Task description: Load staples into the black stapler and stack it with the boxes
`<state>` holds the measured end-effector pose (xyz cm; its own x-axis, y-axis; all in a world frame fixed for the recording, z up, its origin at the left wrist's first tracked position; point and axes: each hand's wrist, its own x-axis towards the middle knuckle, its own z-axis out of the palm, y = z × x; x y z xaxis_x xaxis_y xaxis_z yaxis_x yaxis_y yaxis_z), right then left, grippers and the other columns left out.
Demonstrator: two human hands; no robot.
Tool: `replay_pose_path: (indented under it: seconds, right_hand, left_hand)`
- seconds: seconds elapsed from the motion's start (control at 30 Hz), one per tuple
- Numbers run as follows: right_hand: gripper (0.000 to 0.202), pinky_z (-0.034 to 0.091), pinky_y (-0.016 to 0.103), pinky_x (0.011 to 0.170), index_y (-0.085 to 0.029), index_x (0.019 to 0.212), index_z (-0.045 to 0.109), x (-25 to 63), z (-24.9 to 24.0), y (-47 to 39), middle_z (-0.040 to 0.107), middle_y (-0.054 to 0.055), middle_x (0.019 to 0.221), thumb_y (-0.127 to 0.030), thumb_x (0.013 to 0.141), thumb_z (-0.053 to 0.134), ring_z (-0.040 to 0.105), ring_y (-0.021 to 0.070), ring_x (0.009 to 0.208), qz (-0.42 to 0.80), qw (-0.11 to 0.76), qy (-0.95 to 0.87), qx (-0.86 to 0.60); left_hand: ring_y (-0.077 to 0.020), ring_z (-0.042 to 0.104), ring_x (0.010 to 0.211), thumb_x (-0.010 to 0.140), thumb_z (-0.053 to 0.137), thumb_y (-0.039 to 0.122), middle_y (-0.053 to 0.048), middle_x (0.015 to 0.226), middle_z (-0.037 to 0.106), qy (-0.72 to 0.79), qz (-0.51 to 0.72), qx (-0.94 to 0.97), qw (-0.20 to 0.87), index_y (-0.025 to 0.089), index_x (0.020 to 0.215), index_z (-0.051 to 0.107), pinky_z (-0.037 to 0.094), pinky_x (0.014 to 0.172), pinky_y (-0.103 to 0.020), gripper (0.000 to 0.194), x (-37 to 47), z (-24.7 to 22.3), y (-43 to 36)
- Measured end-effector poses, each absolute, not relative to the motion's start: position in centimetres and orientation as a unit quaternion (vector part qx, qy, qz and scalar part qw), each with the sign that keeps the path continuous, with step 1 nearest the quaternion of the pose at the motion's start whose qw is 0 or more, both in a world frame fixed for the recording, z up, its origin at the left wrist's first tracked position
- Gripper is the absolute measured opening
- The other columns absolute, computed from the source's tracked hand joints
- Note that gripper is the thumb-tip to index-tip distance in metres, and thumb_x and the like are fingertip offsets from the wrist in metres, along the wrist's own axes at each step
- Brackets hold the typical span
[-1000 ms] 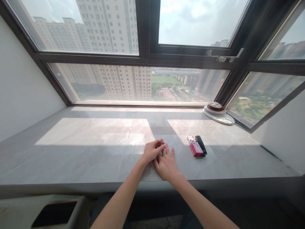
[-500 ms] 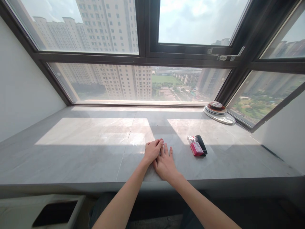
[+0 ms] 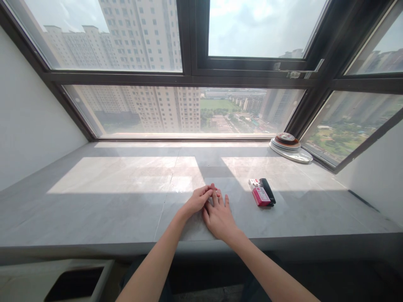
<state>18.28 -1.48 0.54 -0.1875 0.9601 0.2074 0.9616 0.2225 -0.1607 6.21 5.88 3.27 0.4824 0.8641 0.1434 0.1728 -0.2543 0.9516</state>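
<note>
My left hand (image 3: 202, 198) reaches over the fingers of my right hand, its thumb and fingers closed around a fingertip there. Palm down on the grey marble sill (image 3: 110, 214), my right hand (image 3: 219, 216) has its fingers spread. No object shows in either hand. To the right of my hands lie a pink and white box (image 3: 260, 196) and, touching it, a black stapler-like object (image 3: 267, 191).
A stack of plates or lids (image 3: 288, 147) sits in the far right corner by the window frame (image 3: 189, 79). White walls close in both sides of the sill. Below its front edge at left is a pale surface (image 3: 25, 272) with a dark opening.
My left hand has shifted slightly, its wrist lower and further left, with its fingertips now at a fingertip of my right hand. My right hand has hardly moved.
</note>
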Motion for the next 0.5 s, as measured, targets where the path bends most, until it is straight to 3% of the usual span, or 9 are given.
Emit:
replay_pose_path:
  seconds: [0.2,0.5]
  right_hand:
    - [0.058,0.002,0.065,0.12,-0.03,0.159,0.033,18.2,0.5,-1.4,0.005,0.007,0.17,-0.046,0.103,0.035,0.006,0.039,0.155,-0.005,0.134,-0.772,-0.621]
    - [0.062,-0.004,0.065,0.12,-0.027,0.162,0.024,18.1,0.7,-1.5,0.013,0.01,0.169,-0.048,0.104,0.032,0.006,0.0389,0.155,-0.004,0.119,-0.782,-0.612]
  left_hand:
    - [-0.0197,0.068,0.104,0.099,0.047,0.049,-0.007,0.111,0.075,0.381,0.346,0.714,0.475,0.02,0.112,0.069,0.053,0.092,-0.031,0.039,6.1,2.8,6.2]
    - [-0.0202,0.068,0.083,0.097,0.046,0.053,0.0,0.079,0.074,0.485,0.351,0.704,0.383,0.026,0.09,0.07,0.051,0.078,-0.03,0.037,8.1,1.9,6.5]
